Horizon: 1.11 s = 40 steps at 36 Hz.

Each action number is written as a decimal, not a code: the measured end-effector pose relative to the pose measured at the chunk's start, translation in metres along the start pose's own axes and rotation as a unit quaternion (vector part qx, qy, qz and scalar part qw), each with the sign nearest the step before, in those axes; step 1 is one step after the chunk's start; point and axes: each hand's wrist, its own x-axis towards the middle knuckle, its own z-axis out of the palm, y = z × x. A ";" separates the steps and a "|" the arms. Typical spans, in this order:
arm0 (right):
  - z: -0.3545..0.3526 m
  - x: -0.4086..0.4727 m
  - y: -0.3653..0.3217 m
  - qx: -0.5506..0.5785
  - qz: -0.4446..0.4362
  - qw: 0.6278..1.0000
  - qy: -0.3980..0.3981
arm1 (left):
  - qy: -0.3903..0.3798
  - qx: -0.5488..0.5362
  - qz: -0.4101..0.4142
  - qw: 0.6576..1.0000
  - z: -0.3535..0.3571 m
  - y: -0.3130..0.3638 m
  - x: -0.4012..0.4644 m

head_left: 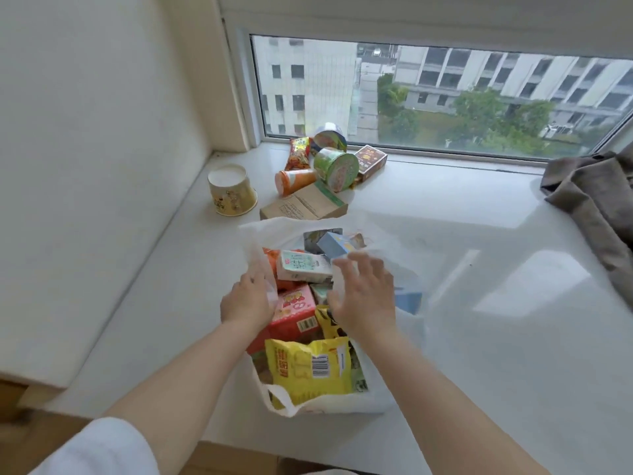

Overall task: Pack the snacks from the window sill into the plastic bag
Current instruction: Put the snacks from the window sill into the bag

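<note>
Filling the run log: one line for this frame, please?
stage: packing underway | left hand: holds plastic bag rim | right hand: open over bag | green cup: on sill

My left hand (247, 301) grips the plastic bag (342, 404) rim. My right hand (363, 293) hovers, fingers spread, over the snacks inside.
</note>
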 end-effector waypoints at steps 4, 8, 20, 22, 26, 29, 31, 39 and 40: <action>0.028 -0.003 -0.013 -0.027 -0.113 0.979 -0.169 | 0.026 0.013 -0.025 0.999 -0.004 -0.020 -0.004; 0.047 -0.002 -0.017 -0.078 -0.149 0.949 -0.266 | 0.111 -0.179 -0.139 0.968 -0.020 -0.029 -0.006; 0.053 0.033 -0.019 -0.199 -0.215 0.876 -0.382 | 0.197 -0.501 -0.301 0.787 -0.029 -0.054 0.000; 0.049 0.040 -0.028 -0.203 -0.231 0.898 -0.315 | 0.209 -0.511 -0.279 0.786 -0.035 -0.048 0.005; 0.056 0.062 -0.038 -0.099 -0.221 0.960 -0.138 | 0.189 -0.495 -0.307 0.791 -0.042 -0.059 0.015; 0.069 0.081 -0.041 -0.057 -0.185 0.958 -0.213 | 0.124 -0.476 -0.335 0.804 -0.042 -0.070 0.027; 0.080 0.086 -0.042 -0.074 -0.181 0.938 -0.286 | 0.068 -0.467 -0.354 0.807 -0.039 -0.075 0.038; 0.082 0.132 -0.053 -0.063 -0.133 0.926 -0.348 | -0.063 -0.445 -0.355 0.820 -0.021 -0.077 0.085; 0.082 0.138 -0.052 -0.050 -0.115 0.943 -0.309 | -0.065 -0.421 -0.336 0.840 -0.024 -0.075 0.095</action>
